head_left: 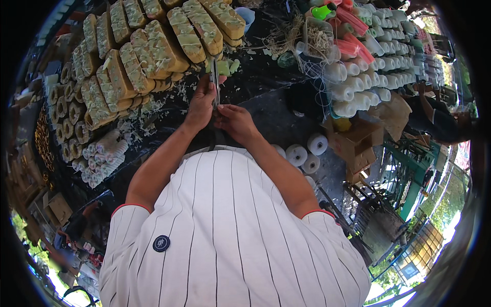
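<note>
My left hand (203, 100) is closed around the middle of a long, narrow, silvery metal blade (215, 77) pointing away from me. At its near end my right hand (236, 122) has its fingers closed, pinching there; whether the tool is a knife or scissors cannot be made out. Small pale green pieces (232, 67) lie just beyond my left hand, beside the blade's tip. Further off to the left, rows of yellow-brown oblong blocks (174, 53) with pale green flakes on top stand close together, the nearest almost touching the tip.
White spools (353, 88) stand in rows at the far right, near pink tubes (353, 46) and tangled string (319, 38). White thread cones (296, 154) and a cardboard box (355, 143) sit right of me. Left are white rolls (105, 153) and hollow brown pieces (69, 110).
</note>
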Demonstrator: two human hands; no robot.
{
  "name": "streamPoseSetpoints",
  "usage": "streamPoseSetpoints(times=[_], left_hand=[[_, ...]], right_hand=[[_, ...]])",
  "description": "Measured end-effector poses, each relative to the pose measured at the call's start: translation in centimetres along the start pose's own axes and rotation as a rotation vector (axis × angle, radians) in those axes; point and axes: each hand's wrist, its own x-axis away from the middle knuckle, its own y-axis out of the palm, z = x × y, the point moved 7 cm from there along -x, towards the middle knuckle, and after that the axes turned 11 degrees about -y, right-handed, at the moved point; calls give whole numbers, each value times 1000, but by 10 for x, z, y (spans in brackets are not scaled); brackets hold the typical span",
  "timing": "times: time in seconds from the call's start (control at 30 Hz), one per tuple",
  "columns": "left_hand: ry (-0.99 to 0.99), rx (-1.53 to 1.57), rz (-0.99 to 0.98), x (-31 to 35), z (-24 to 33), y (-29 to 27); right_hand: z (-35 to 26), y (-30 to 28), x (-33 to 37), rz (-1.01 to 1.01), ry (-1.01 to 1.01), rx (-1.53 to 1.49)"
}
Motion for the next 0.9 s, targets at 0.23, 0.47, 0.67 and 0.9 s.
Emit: streamPoseSetpoints(times=[0.23, 0.47, 0.67, 0.9], left_hand=[[-18, 509, -50, -1, 27, -2], [276, 469, -46, 27, 70, 13], [82, -163, 37, 9, 93, 19], [-148, -635, -61, 4, 52, 53]], right_hand=[[-23, 2, 13, -49, 15, 129], [-32, -9, 49, -137, 87, 286], [-85, -28, 55, 48, -119, 460], [-154, 11, 71, -14, -591, 1256]])
